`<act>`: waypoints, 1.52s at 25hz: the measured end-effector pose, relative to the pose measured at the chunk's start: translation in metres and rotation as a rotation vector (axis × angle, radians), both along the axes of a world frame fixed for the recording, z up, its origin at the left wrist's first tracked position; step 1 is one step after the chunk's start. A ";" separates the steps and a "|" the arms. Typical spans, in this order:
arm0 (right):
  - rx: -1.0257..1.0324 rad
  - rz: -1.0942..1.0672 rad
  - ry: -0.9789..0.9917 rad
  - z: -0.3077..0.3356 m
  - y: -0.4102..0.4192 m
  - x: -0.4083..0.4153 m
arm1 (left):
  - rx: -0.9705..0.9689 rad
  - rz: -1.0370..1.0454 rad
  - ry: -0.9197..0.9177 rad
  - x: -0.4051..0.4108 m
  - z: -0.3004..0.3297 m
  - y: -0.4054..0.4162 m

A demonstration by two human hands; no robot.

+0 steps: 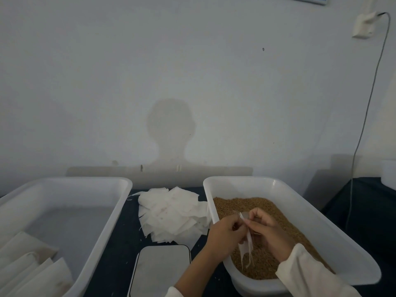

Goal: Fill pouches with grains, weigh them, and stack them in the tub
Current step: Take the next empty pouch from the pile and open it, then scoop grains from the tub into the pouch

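Both my hands are at the lower right of the frame, over the tub of grains (pixel 285 239). My left hand (pixel 225 231) and my right hand (pixel 266 230) each pinch the top edge of one empty pouch (pixel 246 243), which hangs limp between them above the grains. The pile of empty pouches (pixel 173 213) lies in the middle, the scale (pixel 161 270) below it. At the lower left, filled pouches (pixel 32 269) lie in the white tub (pixel 120 202).
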State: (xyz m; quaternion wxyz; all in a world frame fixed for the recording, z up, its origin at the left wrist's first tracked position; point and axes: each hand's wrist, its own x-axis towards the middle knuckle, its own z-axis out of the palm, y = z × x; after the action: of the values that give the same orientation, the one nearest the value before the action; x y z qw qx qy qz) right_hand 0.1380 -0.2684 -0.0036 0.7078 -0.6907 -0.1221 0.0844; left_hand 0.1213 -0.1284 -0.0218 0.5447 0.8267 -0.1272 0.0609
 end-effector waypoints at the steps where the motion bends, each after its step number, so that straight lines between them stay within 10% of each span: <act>1: -0.010 -0.005 0.002 0.000 0.000 0.000 | -0.005 -0.012 0.003 0.000 0.000 0.001; 17: -0.058 -0.013 -0.022 0.001 -0.002 0.000 | -0.116 -0.075 0.036 0.001 -0.002 0.003; 32: -0.353 -0.256 -0.064 -0.009 -0.022 0.017 | 0.381 0.062 -0.245 0.002 -0.004 -0.006; 38: -1.562 -0.162 -0.225 -0.020 -0.091 0.047 | 0.417 0.118 -0.390 0.000 -0.008 -0.009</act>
State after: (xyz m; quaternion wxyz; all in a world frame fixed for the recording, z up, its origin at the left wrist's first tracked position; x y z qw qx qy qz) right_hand 0.1855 -0.3592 -0.0241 0.0055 -0.9986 -0.0477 0.0239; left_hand 0.1213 -0.1374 -0.0303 0.3238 0.8994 -0.1908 0.2230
